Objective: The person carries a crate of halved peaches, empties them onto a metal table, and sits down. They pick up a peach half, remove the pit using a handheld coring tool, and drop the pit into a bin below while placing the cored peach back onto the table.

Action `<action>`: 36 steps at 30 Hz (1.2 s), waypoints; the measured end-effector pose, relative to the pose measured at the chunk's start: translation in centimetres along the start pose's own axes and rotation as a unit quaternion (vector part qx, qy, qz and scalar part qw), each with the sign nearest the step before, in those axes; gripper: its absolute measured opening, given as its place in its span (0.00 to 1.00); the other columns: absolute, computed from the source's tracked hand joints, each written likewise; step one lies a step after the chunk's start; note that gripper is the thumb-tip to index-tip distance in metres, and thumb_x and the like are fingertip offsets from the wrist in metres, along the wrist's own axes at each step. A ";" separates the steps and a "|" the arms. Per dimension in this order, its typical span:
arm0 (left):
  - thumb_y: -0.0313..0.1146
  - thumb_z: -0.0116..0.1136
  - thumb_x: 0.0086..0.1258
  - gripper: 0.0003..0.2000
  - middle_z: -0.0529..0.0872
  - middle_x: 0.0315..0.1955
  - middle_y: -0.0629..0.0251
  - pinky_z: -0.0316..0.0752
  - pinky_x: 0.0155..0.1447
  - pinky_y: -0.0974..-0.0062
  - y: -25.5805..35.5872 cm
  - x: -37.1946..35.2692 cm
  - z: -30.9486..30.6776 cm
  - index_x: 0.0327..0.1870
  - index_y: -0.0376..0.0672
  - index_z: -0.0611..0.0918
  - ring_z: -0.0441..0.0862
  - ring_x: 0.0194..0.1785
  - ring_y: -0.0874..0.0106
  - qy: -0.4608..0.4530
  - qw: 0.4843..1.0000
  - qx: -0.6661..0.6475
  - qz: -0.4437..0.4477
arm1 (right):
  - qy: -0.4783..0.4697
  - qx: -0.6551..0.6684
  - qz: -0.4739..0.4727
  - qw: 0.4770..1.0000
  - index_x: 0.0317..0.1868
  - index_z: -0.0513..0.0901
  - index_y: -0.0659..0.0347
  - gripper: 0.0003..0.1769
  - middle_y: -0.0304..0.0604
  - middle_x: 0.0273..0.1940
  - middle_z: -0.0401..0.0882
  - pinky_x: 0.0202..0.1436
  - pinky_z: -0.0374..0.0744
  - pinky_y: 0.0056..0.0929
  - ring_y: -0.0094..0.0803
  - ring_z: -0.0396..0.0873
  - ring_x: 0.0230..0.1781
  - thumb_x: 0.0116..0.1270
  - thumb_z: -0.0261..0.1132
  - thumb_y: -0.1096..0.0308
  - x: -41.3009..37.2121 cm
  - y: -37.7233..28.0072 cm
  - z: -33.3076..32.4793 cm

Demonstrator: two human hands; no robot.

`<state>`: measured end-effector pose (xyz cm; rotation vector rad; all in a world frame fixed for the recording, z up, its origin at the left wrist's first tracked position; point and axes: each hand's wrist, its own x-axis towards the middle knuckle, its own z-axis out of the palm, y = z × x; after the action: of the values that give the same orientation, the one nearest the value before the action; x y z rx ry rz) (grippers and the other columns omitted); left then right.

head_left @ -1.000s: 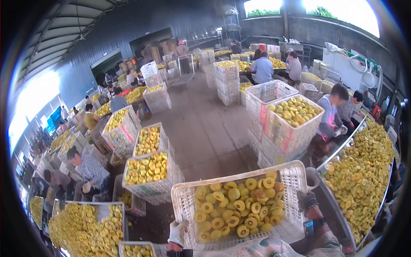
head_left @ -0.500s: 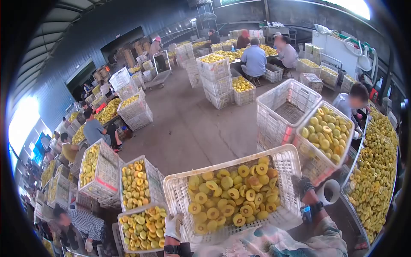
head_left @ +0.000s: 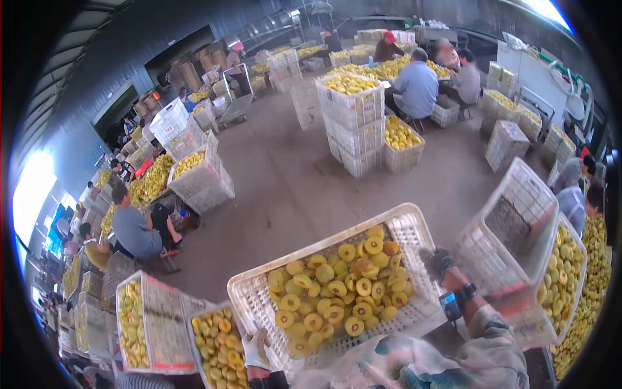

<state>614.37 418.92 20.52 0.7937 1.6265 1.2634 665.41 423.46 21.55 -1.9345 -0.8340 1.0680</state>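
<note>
In the head view I carry a white plastic crate [head_left: 414,249], low in front of my body and slightly tilted. Halved yellow stone fruit [head_left: 343,285], some with dark red-brown centres, fills most of it. My left hand [head_left: 257,350], in a whitish glove, is closed on the near left end. At the opposite end my right hand [head_left: 440,264], in a dark grey glove, grips the crate's right side, its fingers partly hidden by the wall. Close by the left hand stands another crate of orange-yellow fruit [head_left: 220,347].
To the right are a tilted crate with a dirty bottom [head_left: 512,220] and a fruit-filled crate [head_left: 564,279]. A crate stack [head_left: 355,126] stands ahead on the concrete floor [head_left: 272,188]. More crates [head_left: 162,324] crowd the left, near a seated person [head_left: 136,227]. Other people sit at fruit-covered tables.
The view has moved forward over the floor: the stack ahead looks nearer, and the right-hand crates have slid toward the right edge. Both hands still hold the crate, which sits slightly further left.
</note>
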 end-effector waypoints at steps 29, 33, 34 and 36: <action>0.32 0.57 0.61 0.09 0.73 0.19 0.69 0.65 0.30 0.76 25.1 67.7 19.8 0.24 0.41 0.72 0.69 0.23 0.76 -0.072 0.997 0.006 -0.012 | 0.048 0.026 0.020 0.998 0.36 0.82 0.65 0.16 0.32 0.22 0.75 0.18 0.65 0.25 0.19 0.67 0.17 0.58 0.67 0.58 53.6 -36.9 30.5; 0.36 0.54 0.63 0.17 0.66 0.15 0.71 0.62 0.35 0.70 32.7 75.7 23.6 0.16 0.43 0.65 0.64 0.24 0.74 -0.118 0.991 0.054 -0.023 | 0.092 0.048 0.039 0.994 0.33 0.83 0.67 0.23 0.33 0.20 0.74 0.21 0.68 0.28 0.20 0.67 0.20 0.54 0.69 0.51 55.3 -43.8 33.9; 0.36 0.55 0.63 0.17 0.66 0.16 0.71 0.62 0.35 0.70 31.4 79.7 21.8 0.16 0.43 0.65 0.64 0.24 0.74 -0.117 0.990 0.070 -0.017 | 0.117 -0.017 0.035 0.992 0.33 0.83 0.67 0.23 0.34 0.22 0.74 0.21 0.68 0.27 0.20 0.67 0.21 0.53 0.69 0.51 55.6 -44.7 35.8; 0.35 0.55 0.62 0.15 0.66 0.17 0.71 0.62 0.36 0.70 32.0 84.4 23.0 0.18 0.44 0.65 0.63 0.24 0.74 -0.136 0.986 0.089 0.019 | 0.115 0.037 0.059 0.991 0.36 0.83 0.68 0.27 0.38 0.25 0.77 0.24 0.70 0.29 0.22 0.70 0.23 0.52 0.69 0.48 58.3 -45.9 37.0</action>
<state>601.53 510.94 27.28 1.0636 1.5191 0.9949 650.11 504.93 24.64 -2.0180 -0.5517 0.9071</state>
